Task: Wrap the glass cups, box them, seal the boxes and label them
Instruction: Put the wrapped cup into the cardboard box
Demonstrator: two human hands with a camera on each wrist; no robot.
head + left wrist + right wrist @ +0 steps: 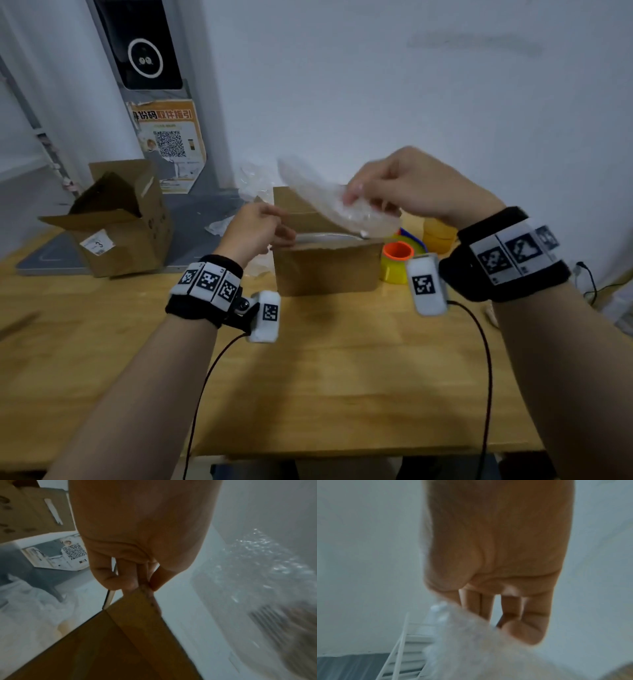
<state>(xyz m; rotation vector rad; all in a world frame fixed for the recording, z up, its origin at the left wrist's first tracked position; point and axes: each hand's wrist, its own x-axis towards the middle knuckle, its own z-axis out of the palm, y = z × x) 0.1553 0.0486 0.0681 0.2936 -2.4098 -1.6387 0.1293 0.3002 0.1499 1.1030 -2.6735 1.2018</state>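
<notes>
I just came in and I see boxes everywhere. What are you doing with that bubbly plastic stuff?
A person is packing at a wooden table. The right hand holds a bubble-wrapped bundle just above an open cardboard box, while the left hand pinches one of its flaps to keep it open. The bundle is not inside yet. Another open box sits to the left, and tape rolls wait on the right.
</notes>
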